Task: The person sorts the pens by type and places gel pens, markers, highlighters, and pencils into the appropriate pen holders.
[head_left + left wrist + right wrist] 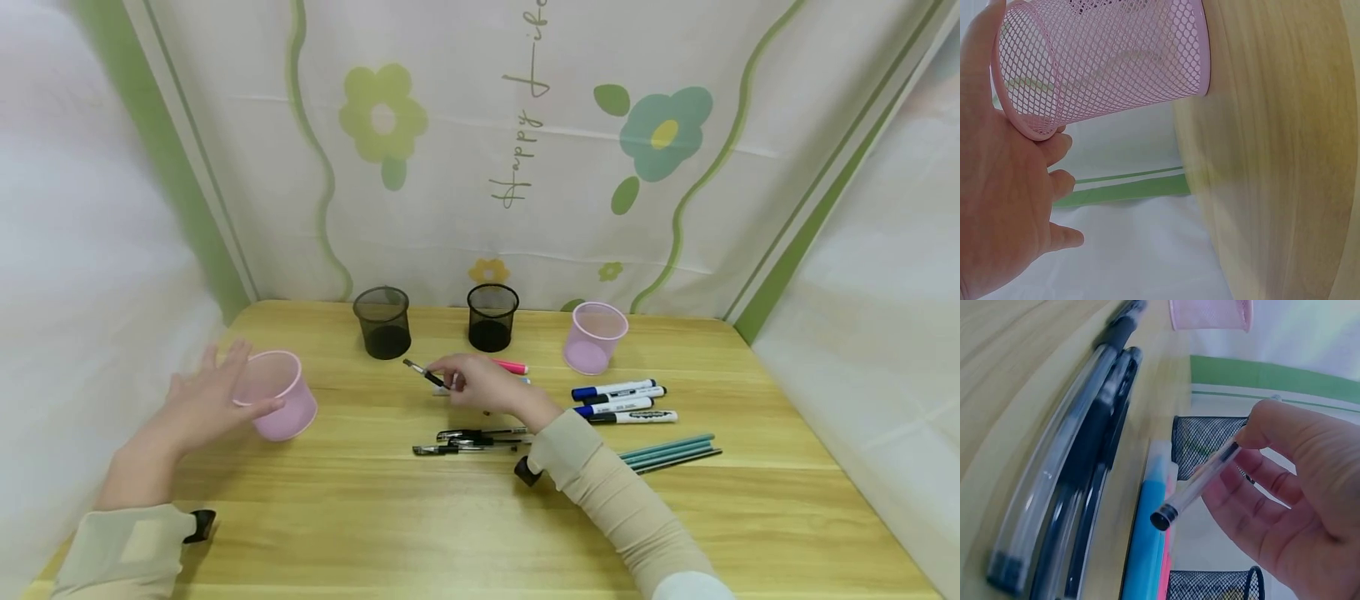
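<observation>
In the head view my left hand (198,408) is at the left, fingers spread, touching the rim of a pink mesh pen holder (292,410) standing on the table. The left wrist view shows the thumb along that rim and fingertips behind it. My right hand (480,385) pinches a black gel pen (420,372) with a clear barrel between thumb and fingers, lifted above the table. Below it lie several similar gel pens (465,442), large in the right wrist view. Pink and blue highlighters (1145,531) are partly hidden behind the right hand in the head view.
Two black mesh holders (385,340) (491,335) and another pink holder (587,358) stand along the back of the wooden table (375,533). Several whiteboard markers (618,406) and teal pencils (671,452) lie at the right. A printed curtain (450,217) encloses the table.
</observation>
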A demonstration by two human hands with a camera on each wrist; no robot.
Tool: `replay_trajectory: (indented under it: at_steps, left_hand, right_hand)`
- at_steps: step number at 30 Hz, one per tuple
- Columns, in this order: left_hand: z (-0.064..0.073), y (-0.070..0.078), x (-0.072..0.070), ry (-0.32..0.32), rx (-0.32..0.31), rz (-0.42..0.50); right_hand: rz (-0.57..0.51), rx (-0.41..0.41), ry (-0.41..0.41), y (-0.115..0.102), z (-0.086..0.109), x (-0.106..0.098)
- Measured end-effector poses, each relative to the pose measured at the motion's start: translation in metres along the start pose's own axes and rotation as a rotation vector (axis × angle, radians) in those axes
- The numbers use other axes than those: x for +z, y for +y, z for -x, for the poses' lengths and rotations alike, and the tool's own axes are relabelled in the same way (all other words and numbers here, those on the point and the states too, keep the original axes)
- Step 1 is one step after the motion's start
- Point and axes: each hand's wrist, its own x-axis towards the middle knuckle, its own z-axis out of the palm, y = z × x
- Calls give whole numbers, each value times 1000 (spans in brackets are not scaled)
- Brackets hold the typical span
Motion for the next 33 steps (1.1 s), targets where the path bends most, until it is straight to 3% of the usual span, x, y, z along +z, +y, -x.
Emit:
replay_trajectory:
  at_steps: [22, 33]
  left_hand:
    - [4, 1, 0, -5, -2, 6]
    - [0, 2, 1, -16, -4, 16]
  right_hand:
    - [-341, 12, 124, -23, -27, 12]
    - [-621, 19, 288, -30, -41, 18]
